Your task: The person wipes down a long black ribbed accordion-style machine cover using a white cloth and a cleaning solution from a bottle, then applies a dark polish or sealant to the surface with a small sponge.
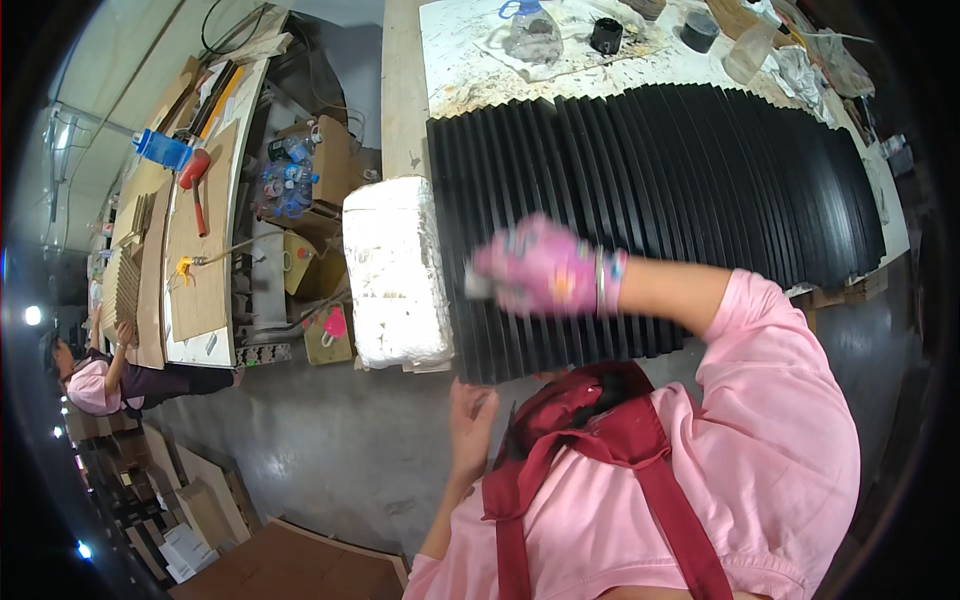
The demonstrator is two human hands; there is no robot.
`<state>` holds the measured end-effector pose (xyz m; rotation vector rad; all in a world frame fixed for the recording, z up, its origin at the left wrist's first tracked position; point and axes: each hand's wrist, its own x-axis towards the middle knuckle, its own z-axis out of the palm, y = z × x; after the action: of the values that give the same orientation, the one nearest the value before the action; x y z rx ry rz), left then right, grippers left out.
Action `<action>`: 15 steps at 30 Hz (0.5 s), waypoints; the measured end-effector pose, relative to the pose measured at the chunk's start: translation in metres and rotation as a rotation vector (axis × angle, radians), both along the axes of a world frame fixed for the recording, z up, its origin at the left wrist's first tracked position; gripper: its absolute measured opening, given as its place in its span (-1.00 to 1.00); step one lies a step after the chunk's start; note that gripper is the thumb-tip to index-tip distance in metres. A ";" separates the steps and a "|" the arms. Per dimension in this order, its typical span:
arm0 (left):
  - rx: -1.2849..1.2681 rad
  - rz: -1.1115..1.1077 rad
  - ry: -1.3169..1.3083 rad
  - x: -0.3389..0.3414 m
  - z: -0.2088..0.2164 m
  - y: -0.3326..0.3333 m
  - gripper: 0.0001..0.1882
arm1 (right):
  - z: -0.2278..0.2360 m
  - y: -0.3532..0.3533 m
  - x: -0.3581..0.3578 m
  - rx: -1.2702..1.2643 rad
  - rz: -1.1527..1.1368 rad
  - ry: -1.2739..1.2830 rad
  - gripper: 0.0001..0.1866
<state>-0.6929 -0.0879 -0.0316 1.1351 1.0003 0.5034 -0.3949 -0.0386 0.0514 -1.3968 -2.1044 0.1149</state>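
The gloved right hand (548,265) grips a small pale object (479,283) over black strips (690,180) ranged across the surface (455,60). Apply light, even pressure; the curled left hand (473,412), hold unclear, should steady their near edge.

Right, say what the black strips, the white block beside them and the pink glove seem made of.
Black strips: painted wood or plastic, satin, by their sheen. White block: perhaps plastic-wrapped, by its crinkled surface; core hidden. Pink glove: probably thin printed fabric, matte, by its floral pattern; blurred.
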 end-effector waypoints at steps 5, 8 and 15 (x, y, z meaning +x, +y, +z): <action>-0.018 0.016 0.016 0.014 0.013 -0.001 -0.46 | -0.024 0.066 0.147 -0.266 -0.863 0.046 -0.68; -0.044 0.022 0.013 0.013 0.018 0.004 -0.46 | -0.033 0.055 0.115 -0.078 -0.606 -0.202 -0.76; -0.044 0.037 0.030 0.006 0.017 0.002 -0.48 | 0.004 0.023 0.063 -0.129 -0.380 -0.147 -0.77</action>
<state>-0.6866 -0.0863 -0.0151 1.0893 1.0552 0.4928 -0.3320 -0.0157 0.0554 -1.9083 -1.9317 -0.0058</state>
